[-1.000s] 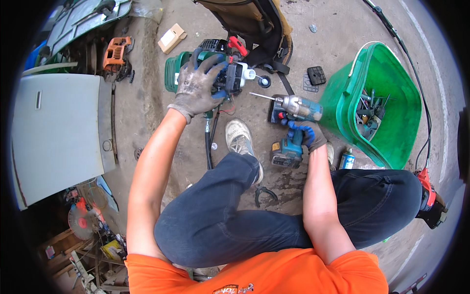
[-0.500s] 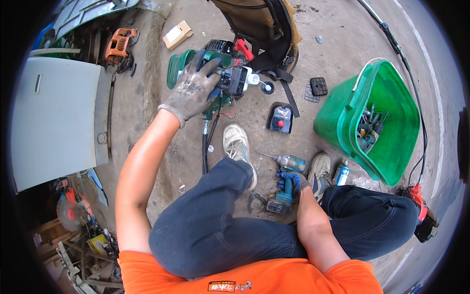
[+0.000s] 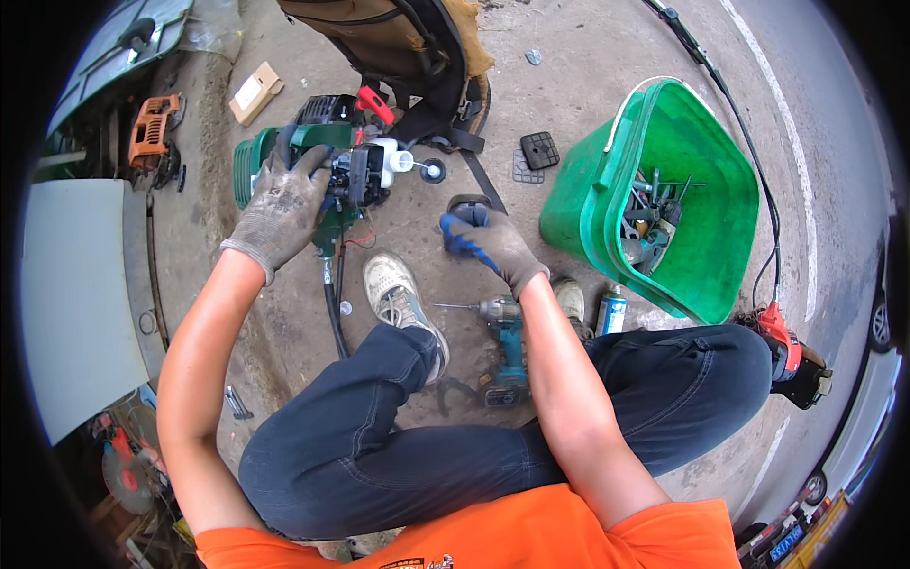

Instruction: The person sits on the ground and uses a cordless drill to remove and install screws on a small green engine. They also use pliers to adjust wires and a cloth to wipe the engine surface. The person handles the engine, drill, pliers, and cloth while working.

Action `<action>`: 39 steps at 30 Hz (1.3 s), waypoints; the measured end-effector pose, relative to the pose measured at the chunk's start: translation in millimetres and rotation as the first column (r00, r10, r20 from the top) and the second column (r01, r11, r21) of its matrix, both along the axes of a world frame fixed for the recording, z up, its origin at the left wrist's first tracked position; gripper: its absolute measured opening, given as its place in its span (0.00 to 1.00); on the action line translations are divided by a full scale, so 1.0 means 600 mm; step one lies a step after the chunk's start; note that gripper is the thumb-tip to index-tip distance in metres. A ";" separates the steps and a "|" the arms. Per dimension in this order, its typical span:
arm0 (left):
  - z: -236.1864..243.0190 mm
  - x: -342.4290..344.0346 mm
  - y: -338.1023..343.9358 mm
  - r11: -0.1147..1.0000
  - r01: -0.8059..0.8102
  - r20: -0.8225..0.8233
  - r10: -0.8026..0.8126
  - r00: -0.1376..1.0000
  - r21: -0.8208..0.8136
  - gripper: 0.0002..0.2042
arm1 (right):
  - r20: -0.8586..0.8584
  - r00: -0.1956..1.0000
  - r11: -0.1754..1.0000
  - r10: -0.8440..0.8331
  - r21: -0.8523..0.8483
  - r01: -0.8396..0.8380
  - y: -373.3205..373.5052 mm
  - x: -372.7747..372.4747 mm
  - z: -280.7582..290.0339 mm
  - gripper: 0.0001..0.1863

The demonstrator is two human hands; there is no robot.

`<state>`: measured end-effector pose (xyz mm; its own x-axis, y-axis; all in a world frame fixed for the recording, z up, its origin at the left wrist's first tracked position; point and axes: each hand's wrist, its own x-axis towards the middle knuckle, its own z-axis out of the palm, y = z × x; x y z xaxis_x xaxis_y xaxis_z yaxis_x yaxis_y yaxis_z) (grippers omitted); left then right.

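Observation:
My gloved left hand (image 3: pixel 277 201) lies over the top of a small green and black engine (image 3: pixel 248 171), its fingers curled around the housing. A white spout (image 3: pixel 400 162) sticks out of the engine's right side, with a round black cap (image 3: pixel 432 171) beside it. My gloved right hand (image 3: pixel 493 245) is closed on a black cover (image 3: pixel 468 203) on the ground, hiding most of it. Below that hand, a teal cordless drill (image 3: pixel 510 349) with a long bit lies on the ground, touched by neither hand.
A green bucket (image 3: pixel 578 194) of metal tools lies tipped at the right. Near it are a black filter piece (image 3: pixel 539 150) and a spray can (image 3: pixel 611 310). A brown backpack (image 3: pixel 365 33) stands beyond the engine; a cardboard box (image 3: pixel 256 93) sits left.
My right hand has let go of the drill, leaving it on the ground, and moved forward onto the black cover. My left hand stays on the engine. The view has shifted right.

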<state>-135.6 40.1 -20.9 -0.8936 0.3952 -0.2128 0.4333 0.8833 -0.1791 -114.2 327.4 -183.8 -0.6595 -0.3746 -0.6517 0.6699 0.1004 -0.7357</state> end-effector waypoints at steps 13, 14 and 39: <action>-0.019 0.004 -0.026 0.971 -0.027 -0.023 0.034 0.999 0.236 0.19 | -0.166 0.981 0.950 -0.096 -0.310 0.040 -0.163 -0.070 0.061 0.56; -0.023 0.003 -0.023 0.966 -0.018 -0.049 0.032 0.998 0.260 0.18 | -0.137 0.986 0.945 -0.091 -0.326 0.042 -0.166 -0.071 0.060 0.56; -0.030 0.007 -0.020 0.943 -0.005 -0.108 0.044 0.993 0.334 0.16 | -0.182 0.983 0.153 0.030 0.972 0.176 0.056 -0.259 -0.242 0.57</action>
<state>-131.4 28.2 -38.9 -0.9145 0.4035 0.0293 0.4045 0.9110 0.0799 -269.4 361.2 -328.9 -0.7511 0.5666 -0.3388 0.6341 0.7620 -0.1316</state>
